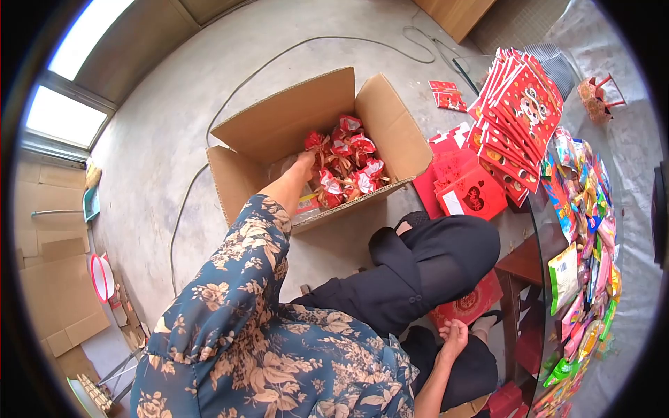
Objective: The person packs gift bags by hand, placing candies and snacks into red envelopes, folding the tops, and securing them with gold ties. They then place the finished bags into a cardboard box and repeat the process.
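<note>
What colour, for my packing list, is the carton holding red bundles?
The carton is brown; the head view shows it.

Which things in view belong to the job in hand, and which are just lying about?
Part of the job, it seems:
open cardboard box, left hand inside
red bundles in it, by that hand
likely the red printed bags and colourful packets

Apparently just lying about:
cable on the floor
brown cardboard at far left
probably a blue dustpan
</note>
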`<state>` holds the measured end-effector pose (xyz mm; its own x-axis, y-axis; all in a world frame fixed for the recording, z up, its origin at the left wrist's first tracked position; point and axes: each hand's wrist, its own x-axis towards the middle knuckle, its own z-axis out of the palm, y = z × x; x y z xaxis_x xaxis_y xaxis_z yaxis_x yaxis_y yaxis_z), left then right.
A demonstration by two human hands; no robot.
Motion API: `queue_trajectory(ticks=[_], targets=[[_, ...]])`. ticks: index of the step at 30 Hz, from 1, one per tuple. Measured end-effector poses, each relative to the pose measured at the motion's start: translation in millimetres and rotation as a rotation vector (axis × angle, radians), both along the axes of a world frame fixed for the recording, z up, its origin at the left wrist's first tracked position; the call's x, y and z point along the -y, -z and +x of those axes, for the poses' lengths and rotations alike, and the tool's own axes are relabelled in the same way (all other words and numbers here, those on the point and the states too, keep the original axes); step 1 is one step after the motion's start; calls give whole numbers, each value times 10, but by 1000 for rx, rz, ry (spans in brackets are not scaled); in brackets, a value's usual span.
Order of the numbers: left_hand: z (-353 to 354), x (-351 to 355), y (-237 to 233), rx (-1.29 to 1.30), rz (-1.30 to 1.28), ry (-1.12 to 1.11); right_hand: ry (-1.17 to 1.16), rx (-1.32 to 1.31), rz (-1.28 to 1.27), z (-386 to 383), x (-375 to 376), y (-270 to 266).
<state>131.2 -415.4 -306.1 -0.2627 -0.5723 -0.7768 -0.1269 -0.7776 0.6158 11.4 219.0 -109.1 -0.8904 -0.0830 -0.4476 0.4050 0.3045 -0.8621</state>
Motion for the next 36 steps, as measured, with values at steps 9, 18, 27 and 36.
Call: queue_trajectory(ticks=[9, 18, 27, 36], targets=[[6, -60, -387, 206, -220, 258, -61, 15, -7, -69, -47, 149], [-150, 139, -1005, 580, -894, 156, -70, -51, -62, -157, 32, 215], [-1848, -811, -2866, -298, -1423, 311, -76, -115, -120, -204, 59, 292], [-3127, -1516, -3736, -218, -1986, 781, -41, -194, -144, -121, 38, 213]])
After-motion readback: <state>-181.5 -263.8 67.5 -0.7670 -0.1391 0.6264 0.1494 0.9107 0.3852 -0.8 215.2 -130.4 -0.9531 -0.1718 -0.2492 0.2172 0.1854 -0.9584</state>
